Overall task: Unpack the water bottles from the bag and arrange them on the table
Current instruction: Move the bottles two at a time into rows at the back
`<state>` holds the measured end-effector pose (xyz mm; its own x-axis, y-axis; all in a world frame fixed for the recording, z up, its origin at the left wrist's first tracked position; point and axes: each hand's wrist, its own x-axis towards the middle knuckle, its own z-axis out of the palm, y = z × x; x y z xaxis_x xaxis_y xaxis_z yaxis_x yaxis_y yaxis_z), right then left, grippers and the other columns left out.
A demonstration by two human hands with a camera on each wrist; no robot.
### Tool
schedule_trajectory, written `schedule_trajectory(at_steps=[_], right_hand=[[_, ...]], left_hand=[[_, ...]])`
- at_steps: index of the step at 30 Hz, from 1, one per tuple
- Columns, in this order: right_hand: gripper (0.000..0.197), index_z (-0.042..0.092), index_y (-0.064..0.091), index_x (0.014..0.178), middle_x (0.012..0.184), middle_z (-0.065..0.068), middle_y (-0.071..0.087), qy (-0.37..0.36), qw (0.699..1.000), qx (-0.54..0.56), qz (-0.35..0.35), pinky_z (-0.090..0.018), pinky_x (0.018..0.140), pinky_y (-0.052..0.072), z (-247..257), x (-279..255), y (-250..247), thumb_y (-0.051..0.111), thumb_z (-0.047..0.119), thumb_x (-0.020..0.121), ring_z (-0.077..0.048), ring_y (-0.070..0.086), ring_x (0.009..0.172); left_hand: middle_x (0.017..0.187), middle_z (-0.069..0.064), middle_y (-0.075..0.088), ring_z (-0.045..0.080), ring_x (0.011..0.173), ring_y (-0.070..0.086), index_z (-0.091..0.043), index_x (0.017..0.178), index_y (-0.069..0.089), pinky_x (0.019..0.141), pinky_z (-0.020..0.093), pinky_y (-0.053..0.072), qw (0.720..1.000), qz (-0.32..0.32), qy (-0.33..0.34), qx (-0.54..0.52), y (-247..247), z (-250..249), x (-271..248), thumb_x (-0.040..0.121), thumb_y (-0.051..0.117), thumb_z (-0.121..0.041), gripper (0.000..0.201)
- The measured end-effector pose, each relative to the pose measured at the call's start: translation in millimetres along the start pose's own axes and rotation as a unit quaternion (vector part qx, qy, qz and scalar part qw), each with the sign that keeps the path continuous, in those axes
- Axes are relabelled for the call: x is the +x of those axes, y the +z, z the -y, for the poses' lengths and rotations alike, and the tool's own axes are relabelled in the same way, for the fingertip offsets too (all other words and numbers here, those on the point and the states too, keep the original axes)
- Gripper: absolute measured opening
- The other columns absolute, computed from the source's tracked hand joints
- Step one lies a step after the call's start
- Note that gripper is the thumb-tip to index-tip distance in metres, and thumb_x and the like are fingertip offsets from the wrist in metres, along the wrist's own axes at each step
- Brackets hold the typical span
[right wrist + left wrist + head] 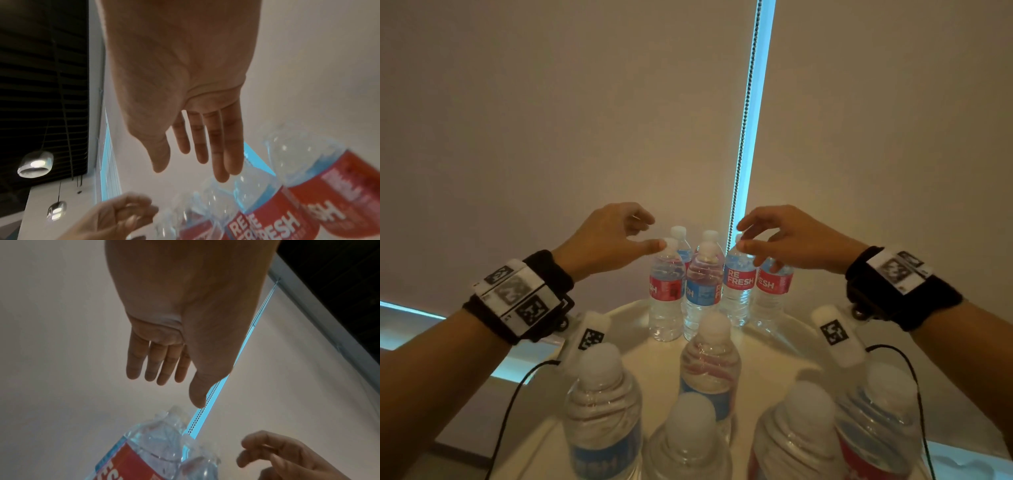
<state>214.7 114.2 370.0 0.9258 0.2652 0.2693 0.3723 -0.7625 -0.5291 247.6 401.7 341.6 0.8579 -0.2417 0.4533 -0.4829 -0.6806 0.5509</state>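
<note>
Item: water bottles [702,284], clear ribbed plastic, white caps, red and blue labels, upright on the round white table [767,346] in a tight far cluster and a near group. Left hand [609,240] and right hand [787,240] hover at the far caps, fingers loose, grasping nothing. Risk: a careless nudge likely topples the touching bottles. Bag not visible.

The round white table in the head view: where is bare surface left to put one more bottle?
Bare table shows between the far cluster of upright bottles and the near bottles, left of the middle bottle. A second patch lies to that bottle's right. The far cluster, under the left hand and right hand, and the near edge are crowded.
</note>
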Motion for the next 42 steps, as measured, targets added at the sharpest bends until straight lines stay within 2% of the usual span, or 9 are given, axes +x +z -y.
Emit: schedule_trajectory(at_steps=[6,10,15,19,22,29,33,37,42], right_hand=[[0.021,0.016,0.068,0.110,0.105,-0.004,0.075,-0.007,0.997,0.048,-0.061,-0.051,0.069,0.065,-10,-79,-45,0.066,0.024,0.091,-0.024,0.078,0.081],[0.059,0.022,0.069,0.115,0.114,-0.007,0.074,-0.053,0.987,0.137,-0.065,-0.043,0.085,0.063,-4,-146,-57,0.071,0.064,0.074,-0.026,0.073,0.101],[0.075,0.038,0.055,0.134,0.139,0.004,0.060,-0.077,0.986,0.149,0.002,-0.041,0.097,0.056,-3,-214,-30,0.084,0.056,0.067,-0.021,0.064,0.122],[0.085,0.055,0.034,0.143,0.144,0.020,0.051,-0.071,0.996,0.047,0.020,-0.027,0.098,0.055,0,-232,6,0.079,0.055,0.071,-0.006,0.060,0.124],[0.083,0.064,0.032,0.136,0.136,0.024,0.057,-0.038,0.997,0.066,0.023,-0.026,0.090,0.059,4,-234,20,0.078,0.055,0.067,-0.003,0.067,0.113],[0.077,0.056,0.049,0.122,0.118,0.020,0.068,-0.045,0.995,0.084,-0.010,-0.028,0.076,0.063,1,-223,16,0.089,0.026,0.063,-0.010,0.074,0.098],[0.074,0.044,0.050,0.127,0.114,0.015,0.068,-0.053,0.994,0.073,-0.064,-0.032,0.073,0.063,-3,-204,4,0.085,0.032,0.063,-0.016,0.075,0.090],[0.075,0.036,0.049,0.128,0.108,0.021,0.066,-0.059,0.992,0.046,-0.105,-0.020,0.065,0.060,-10,-175,-2,0.088,0.022,0.067,-0.011,0.073,0.087],[0.075,0.034,0.045,0.131,0.115,0.021,0.058,-0.052,0.991,-0.001,-0.120,-0.028,0.069,0.064,-23,-135,-3,0.085,0.027,0.068,-0.015,0.072,0.086]], left_hand=[[0.108,-0.006,0.075,0.010,0.102,0.071,-0.026,0.107,0.070,0.094,0.042,0.057,0.995,-0.045,0.069,-0.056,-33,-2,-57,0.091,0.066,-0.039,0.022],[0.115,-0.008,0.074,0.011,0.105,0.072,-0.034,0.111,0.069,0.083,0.033,0.062,0.985,0.035,0.086,-0.148,-46,-14,-113,0.084,0.054,-0.065,0.043],[0.125,-0.010,0.070,0.013,0.107,0.072,-0.042,0.123,0.063,0.080,0.040,0.063,0.978,0.095,0.106,-0.151,-37,-20,-174,0.072,0.058,-0.080,0.063],[0.121,-0.020,0.069,0.002,0.101,0.071,-0.053,0.124,0.056,0.069,0.031,0.064,0.985,0.100,0.110,-0.085,-28,-21,-193,0.059,0.073,-0.076,0.071],[0.117,-0.023,0.069,0.001,0.099,0.070,-0.056,0.119,0.056,0.064,0.028,0.064,0.988,0.093,0.093,-0.080,-26,-20,-191,0.059,0.081,-0.063,0.066],[0.109,-0.008,0.073,0.010,0.093,0.074,-0.042,0.109,0.065,0.061,0.034,0.064,0.989,0.083,0.048,-0.110,-34,-8,-163,0.056,0.089,-0.022,0.061],[0.107,-0.010,0.071,0.010,0.088,0.072,-0.039,0.107,0.065,0.059,0.023,0.061,0.991,0.056,0.070,-0.103,-35,-10,-127,0.055,0.087,-0.028,0.058],[0.107,-0.007,0.070,0.012,0.088,0.073,-0.027,0.112,0.063,0.070,0.031,0.064,0.985,0.052,0.122,-0.114,-22,-22,-87,0.062,0.087,-0.022,0.055],[0.110,-0.002,0.067,0.019,0.098,0.071,-0.016,0.117,0.061,0.079,0.030,0.062,0.972,0.072,0.206,-0.086,6,-38,-40,0.070,0.084,-0.030,0.054]])
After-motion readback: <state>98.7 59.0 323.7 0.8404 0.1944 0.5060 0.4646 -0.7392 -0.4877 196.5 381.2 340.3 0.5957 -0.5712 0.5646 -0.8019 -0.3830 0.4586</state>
